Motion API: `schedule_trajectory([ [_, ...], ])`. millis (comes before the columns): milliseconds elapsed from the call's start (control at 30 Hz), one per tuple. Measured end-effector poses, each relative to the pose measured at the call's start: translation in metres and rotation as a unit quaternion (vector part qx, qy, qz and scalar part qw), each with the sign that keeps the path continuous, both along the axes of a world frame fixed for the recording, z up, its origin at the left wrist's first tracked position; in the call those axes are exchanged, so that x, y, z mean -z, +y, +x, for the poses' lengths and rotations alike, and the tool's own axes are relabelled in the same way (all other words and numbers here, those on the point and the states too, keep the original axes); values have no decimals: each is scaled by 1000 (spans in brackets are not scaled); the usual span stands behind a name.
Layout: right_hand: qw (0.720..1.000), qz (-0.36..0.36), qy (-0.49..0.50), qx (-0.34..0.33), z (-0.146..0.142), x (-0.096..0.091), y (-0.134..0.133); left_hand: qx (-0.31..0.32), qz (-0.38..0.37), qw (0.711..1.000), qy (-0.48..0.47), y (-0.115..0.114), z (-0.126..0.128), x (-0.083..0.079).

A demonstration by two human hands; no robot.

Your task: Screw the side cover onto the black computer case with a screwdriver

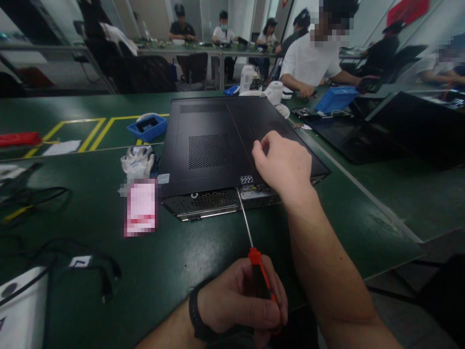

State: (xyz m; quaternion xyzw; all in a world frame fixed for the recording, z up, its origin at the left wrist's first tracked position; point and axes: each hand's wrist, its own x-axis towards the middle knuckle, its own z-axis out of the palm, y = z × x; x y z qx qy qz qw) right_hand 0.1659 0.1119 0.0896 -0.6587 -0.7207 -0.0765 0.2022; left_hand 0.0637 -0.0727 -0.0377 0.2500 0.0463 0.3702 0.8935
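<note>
A black computer case [250, 138] lies on its side, its rear panel facing me. My left hand [243, 298], with a dark band on the wrist, is closed around the red and black handle of a screwdriver [247, 225]. The screwdriver's tip meets the rear edge of the case, close to a checkered label [246, 179]. Over the top panel, near that edge, is my right hand [281, 157] with its fingers curled inward. Whatever its fingers may hold is hidden.
Left of the case are a blue tray [148, 127], white gloves [138, 162] and a blurred pink packet [141, 207]. Black cables [98, 264] lie at lower left. A black panel [348, 138] is at right. Across the table, a person in a white shirt [308, 58] works beside a blue bin [336, 99].
</note>
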Motion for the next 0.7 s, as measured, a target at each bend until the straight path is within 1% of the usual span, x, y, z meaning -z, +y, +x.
schedule_trajectory([
  [133, 1000, -4, 4, 1, 0, 0, 0, 9, -1, 1000, -1, -2, 1, 2],
  [267, 1000, -1, 6, -1, 0, 0, 0, 16, -25, 999, -32, 0, 0, -5],
  [400, 1000, 2, 4, -1, 0, 1, 0, 25, -35, 999, -17, 1, 0, -10],
  [500, 1000, 0, 3, -2, 0, 0, 0, 19, -34, 999, -5, 2, 0, -9],
  [700, 1000, -5, 4, 0, 0, -1, 0, -17, -11, 1000, 1, 1, 0, -5],
])
